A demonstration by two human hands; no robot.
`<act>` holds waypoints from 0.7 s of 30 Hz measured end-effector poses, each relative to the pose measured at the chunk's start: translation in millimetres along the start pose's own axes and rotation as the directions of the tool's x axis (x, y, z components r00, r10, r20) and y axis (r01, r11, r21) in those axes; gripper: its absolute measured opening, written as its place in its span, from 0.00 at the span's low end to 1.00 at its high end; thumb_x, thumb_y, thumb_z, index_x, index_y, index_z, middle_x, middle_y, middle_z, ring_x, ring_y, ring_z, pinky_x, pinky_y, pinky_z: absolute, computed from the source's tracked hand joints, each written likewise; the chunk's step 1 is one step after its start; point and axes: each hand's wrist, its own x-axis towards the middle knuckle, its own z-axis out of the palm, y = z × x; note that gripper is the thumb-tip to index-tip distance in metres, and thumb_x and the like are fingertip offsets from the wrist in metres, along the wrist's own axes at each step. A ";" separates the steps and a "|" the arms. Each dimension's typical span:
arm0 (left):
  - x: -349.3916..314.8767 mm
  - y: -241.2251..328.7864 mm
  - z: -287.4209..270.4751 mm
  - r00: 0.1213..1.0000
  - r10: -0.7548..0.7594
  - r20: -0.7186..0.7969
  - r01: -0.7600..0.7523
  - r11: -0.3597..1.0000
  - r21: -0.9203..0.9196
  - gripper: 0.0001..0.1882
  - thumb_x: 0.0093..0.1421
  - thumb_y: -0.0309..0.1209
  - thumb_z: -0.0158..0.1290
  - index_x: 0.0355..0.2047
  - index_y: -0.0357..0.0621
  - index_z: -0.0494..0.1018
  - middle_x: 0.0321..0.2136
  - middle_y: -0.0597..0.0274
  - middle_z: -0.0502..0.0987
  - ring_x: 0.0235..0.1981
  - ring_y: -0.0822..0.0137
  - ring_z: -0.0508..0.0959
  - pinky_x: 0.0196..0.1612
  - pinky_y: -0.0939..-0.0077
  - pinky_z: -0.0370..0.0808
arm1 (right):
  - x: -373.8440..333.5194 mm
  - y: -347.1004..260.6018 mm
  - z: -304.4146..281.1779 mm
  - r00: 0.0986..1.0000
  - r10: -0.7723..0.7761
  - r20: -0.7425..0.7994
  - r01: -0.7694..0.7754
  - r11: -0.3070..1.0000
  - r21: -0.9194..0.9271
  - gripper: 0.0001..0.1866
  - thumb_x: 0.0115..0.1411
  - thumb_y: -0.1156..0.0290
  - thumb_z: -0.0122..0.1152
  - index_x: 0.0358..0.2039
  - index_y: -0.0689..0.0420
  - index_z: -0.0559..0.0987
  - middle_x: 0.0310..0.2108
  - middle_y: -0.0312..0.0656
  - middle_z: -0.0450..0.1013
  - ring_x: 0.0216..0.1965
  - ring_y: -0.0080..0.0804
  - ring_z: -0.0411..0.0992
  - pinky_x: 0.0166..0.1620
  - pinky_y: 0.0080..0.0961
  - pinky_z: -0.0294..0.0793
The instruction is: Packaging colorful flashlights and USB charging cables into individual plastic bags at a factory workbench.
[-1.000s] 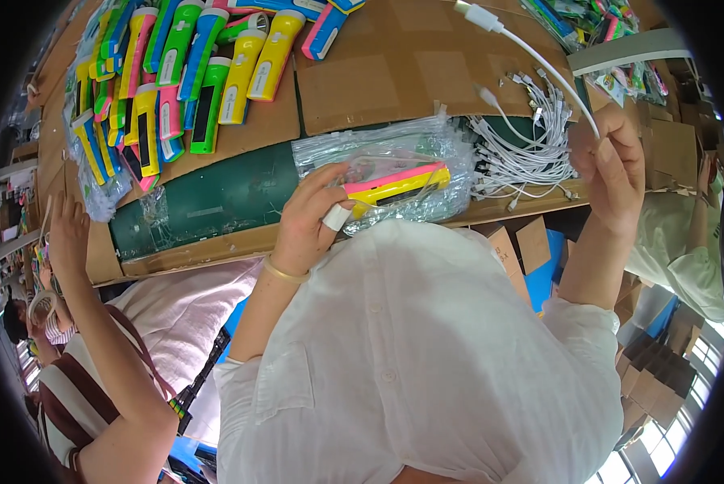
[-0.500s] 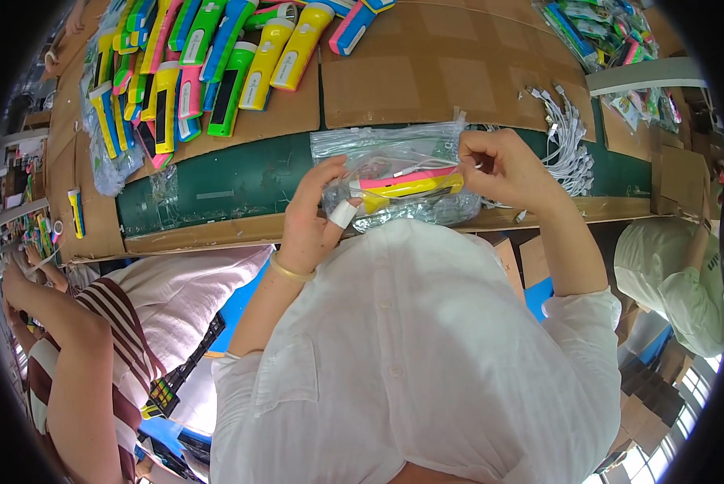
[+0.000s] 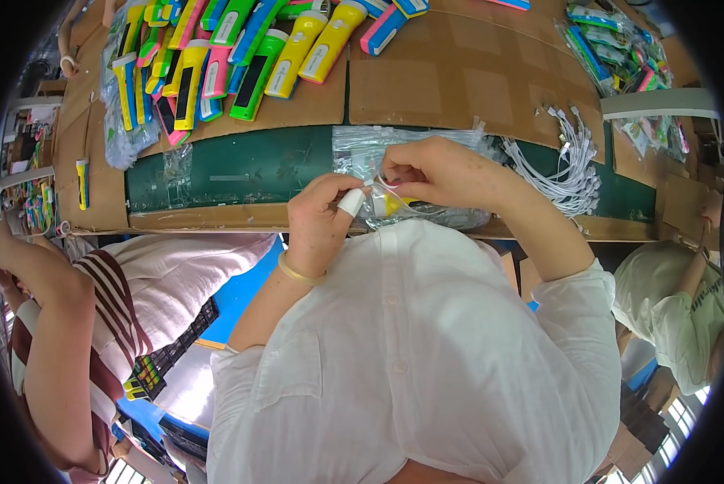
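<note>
In front of my chest, at the table's near edge, is a clear plastic bag (image 3: 428, 211) with a yellow flashlight (image 3: 391, 204) inside, mostly hidden by my hands. My left hand (image 3: 320, 218), white tape on one finger, is closed in a pinch on the bag's left end. Close beside it, my right hand (image 3: 438, 171) reaches across above the bag, its fingertips pinched together at the bag's upper edge. A thin whitish curve runs below the right fingers; whether it is the bag's rim or a cable I cannot tell. More clear bags (image 3: 362, 139) lie flat underneath.
Colourful flashlights (image 3: 253, 77) are heaped on cardboard at the far left. A bundle of white cables (image 3: 567, 173) lies to the right. Packed bags (image 3: 608, 56) are piled at the far right beside a grey bar (image 3: 660, 102). People sit at both sides.
My right hand has moved left from the bag's right end to beside my left hand, covering much of the flashlight. The left hand's fingers have closed. The whole view has shifted slightly.
</note>
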 end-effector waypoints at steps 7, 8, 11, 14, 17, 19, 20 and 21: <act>1.0 0.8 4.1 0.993 0.115 -0.024 -0.116 0.993 -0.038 0.08 0.57 0.17 0.59 0.38 0.38 0.80 0.34 0.56 0.81 0.32 0.65 0.82 0.36 0.74 0.79 | 5.9 -0.2 27.7 0.977 -0.082 -0.198 0.093 0.995 0.046 0.10 0.61 0.67 0.67 0.38 0.57 0.78 0.23 0.41 0.73 0.24 0.35 0.70 0.30 0.30 0.69; 0.5 -1.3 4.8 0.993 0.115 -0.020 -0.115 0.993 -0.040 0.08 0.57 0.17 0.59 0.38 0.38 0.80 0.34 0.56 0.81 0.32 0.65 0.82 0.36 0.74 0.79 | 3.1 3.1 32.1 0.977 -0.078 -0.200 0.090 0.995 0.047 0.10 0.61 0.67 0.67 0.38 0.57 0.78 0.23 0.41 0.73 0.24 0.35 0.70 0.30 0.30 0.69; -6.5 -10.3 2.6 0.999 0.045 -0.018 -0.047 0.984 -0.170 0.07 0.59 0.17 0.59 0.38 0.37 0.80 0.33 0.58 0.81 0.31 0.69 0.81 0.35 0.77 0.79 | -13.4 12.3 28.0 0.912 -0.238 -0.335 0.189 0.967 -0.172 0.09 0.61 0.66 0.67 0.37 0.58 0.80 0.25 0.42 0.73 0.26 0.39 0.73 0.30 0.30 0.70; -9.4 -21.1 -6.7 0.985 -0.148 -0.083 0.116 0.943 -0.311 0.03 0.64 0.20 0.58 0.38 0.33 0.78 0.31 0.64 0.80 0.30 0.76 0.79 0.35 0.82 0.78 | -52.8 33.6 -2.4 0.926 -0.122 -0.357 0.000 0.947 -0.322 0.09 0.61 0.69 0.66 0.38 0.59 0.81 0.30 0.44 0.74 0.29 0.40 0.73 0.32 0.29 0.71; 2.8 -29.5 -2.5 0.944 -0.325 -0.049 0.272 0.857 -0.439 0.03 0.64 0.21 0.58 0.38 0.33 0.79 0.31 0.64 0.80 0.30 0.76 0.79 0.35 0.83 0.77 | -80.9 61.9 -15.2 0.918 0.035 -0.394 -0.112 0.978 -0.175 0.08 0.63 0.70 0.65 0.39 0.61 0.80 0.32 0.42 0.73 0.31 0.32 0.73 0.33 0.27 0.71; 20.7 -37.0 2.1 0.969 -0.246 -0.029 0.228 0.933 -0.277 0.06 0.65 0.23 0.57 0.41 0.33 0.79 0.32 0.62 0.80 0.33 0.74 0.79 0.38 0.80 0.77 | -89.4 64.1 -19.0 0.871 0.210 -0.444 -0.186 0.978 0.098 0.08 0.66 0.70 0.62 0.40 0.61 0.80 0.32 0.36 0.73 0.31 0.21 0.71 0.33 0.22 0.70; 30.5 -38.6 4.9 0.982 -0.187 -0.032 0.181 0.975 -0.125 0.08 0.65 0.24 0.57 0.42 0.33 0.78 0.34 0.61 0.81 0.36 0.70 0.80 0.41 0.78 0.77 | -90.7 64.0 -23.1 0.826 0.251 -0.504 -0.160 0.963 0.218 0.08 0.68 0.69 0.60 0.41 0.60 0.80 0.31 0.33 0.73 0.30 0.16 0.69 0.32 0.19 0.69; 42.1 -36.9 9.3 0.999 0.037 -0.033 -0.036 0.999 0.020 0.09 0.63 0.23 0.58 0.44 0.35 0.79 0.39 0.56 0.81 0.40 0.63 0.81 0.43 0.75 0.78 | -92.0 61.1 -34.5 0.741 0.364 -0.565 -0.195 0.921 0.338 0.09 0.70 0.67 0.58 0.44 0.58 0.80 0.30 0.29 0.74 0.25 0.13 0.68 0.27 0.13 0.67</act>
